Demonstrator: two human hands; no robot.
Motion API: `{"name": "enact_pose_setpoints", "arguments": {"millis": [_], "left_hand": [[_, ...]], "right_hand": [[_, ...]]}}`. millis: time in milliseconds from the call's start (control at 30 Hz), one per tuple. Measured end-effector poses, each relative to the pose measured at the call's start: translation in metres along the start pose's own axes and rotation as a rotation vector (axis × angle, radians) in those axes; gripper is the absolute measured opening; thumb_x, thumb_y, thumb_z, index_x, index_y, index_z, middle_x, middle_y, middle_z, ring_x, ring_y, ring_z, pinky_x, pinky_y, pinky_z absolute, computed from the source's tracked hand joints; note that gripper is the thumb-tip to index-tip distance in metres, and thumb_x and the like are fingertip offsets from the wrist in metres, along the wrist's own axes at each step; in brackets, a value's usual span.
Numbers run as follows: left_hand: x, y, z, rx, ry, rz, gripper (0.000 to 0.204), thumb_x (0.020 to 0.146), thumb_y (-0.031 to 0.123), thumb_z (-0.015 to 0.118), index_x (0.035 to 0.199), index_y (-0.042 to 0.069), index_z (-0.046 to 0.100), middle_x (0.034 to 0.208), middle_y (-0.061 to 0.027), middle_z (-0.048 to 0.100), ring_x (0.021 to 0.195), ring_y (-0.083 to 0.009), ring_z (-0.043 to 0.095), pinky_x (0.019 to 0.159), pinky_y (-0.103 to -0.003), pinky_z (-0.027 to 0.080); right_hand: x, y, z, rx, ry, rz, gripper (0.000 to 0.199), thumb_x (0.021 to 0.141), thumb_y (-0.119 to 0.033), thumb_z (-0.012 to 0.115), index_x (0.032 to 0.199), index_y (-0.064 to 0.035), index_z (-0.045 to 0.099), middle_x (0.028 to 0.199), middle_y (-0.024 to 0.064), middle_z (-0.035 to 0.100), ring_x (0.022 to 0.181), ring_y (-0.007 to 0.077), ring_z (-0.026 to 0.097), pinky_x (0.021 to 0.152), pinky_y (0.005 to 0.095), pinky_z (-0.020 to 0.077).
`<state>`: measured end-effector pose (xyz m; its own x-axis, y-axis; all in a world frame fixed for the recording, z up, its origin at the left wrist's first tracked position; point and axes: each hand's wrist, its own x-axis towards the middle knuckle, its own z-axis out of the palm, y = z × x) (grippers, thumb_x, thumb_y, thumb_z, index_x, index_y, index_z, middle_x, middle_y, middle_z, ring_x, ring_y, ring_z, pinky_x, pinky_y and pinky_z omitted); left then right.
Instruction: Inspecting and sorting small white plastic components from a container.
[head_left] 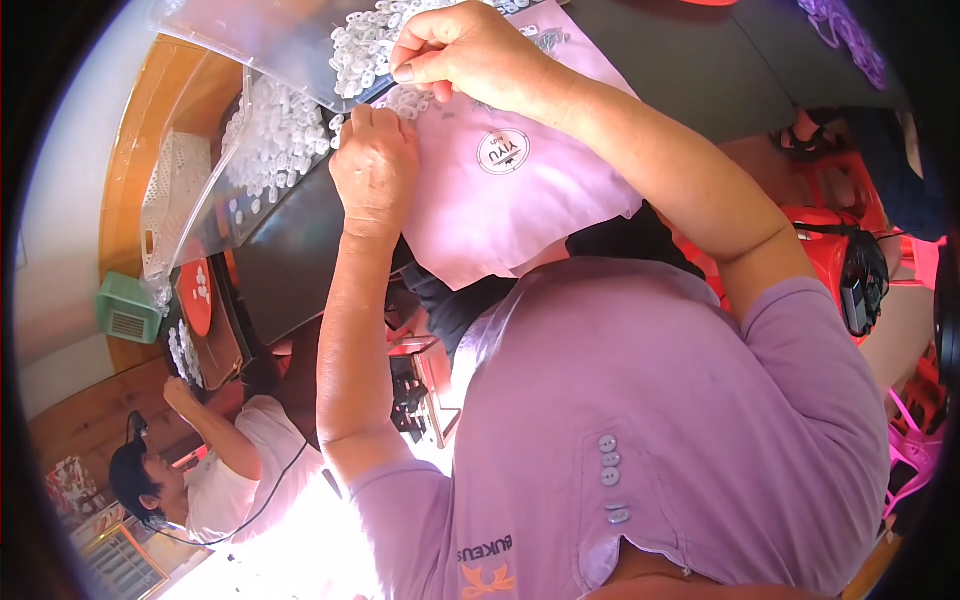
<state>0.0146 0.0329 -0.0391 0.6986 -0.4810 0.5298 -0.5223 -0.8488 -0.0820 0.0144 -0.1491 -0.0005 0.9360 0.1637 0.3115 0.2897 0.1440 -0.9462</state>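
My left hand (pixel 375 165) is closed, its fingers curled down at the edge of a pink cloth (pixel 500 215) that bears a round white printed label. Just beyond it my right hand (pixel 460 55) pinches thumb and forefinger together above a heap of small white plastic pieces (pixel 360 55). What either hand holds is too small or hidden to make out. More white plastic pieces (pixel 405 103) lie between the two hands on the cloth. Small grey bits (pixel 550 40) are scattered on its far part.
A clear plastic sheet or bin (pixel 255 40) with a white heap (pixel 275 140) stands left. A red plate (pixel 195 297), a green basket (pixel 130 308) and a co-worker (pixel 235 450) are farther left. Right are a purple bundle (pixel 845 35) and red stools (pixel 830 250).
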Motion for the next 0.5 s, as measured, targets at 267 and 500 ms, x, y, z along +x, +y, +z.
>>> {"name": "enact_pose_setpoints", "arguments": {"millis": [267,500], "left_hand": [[0.004,0.005,-0.024,-1.134,0.015,-0.763,0.014,0.089,0.012,0.063,0.090,-0.002,0.066,0.070,-0.0017,0.058,0.057,-0.0092,0.051,0.051,-0.024,0.041],[0.007,0.020,-0.032,-1.871,0.003,-0.920,0.016,0.094,0.009,0.058,0.100,-0.006,0.060,0.080,-0.0085,0.060,0.063,-0.0143,0.055,0.048,-0.024,0.039]], "right_hand": [[-0.002,0.003,-0.003,-0.191,-0.043,0.027,0.009,0.085,-0.009,0.066,0.086,-0.0003,0.066,0.071,0.0034,0.063,0.060,0.0093,0.058,0.055,0.0251,0.0483],[-0.008,0.004,0.008,-0.207,-0.060,0.020,0.006,0.089,-0.008,0.064,0.089,-0.0023,0.065,0.079,0.0005,0.064,0.069,0.0075,0.058,0.060,0.0235,0.0488]]}}
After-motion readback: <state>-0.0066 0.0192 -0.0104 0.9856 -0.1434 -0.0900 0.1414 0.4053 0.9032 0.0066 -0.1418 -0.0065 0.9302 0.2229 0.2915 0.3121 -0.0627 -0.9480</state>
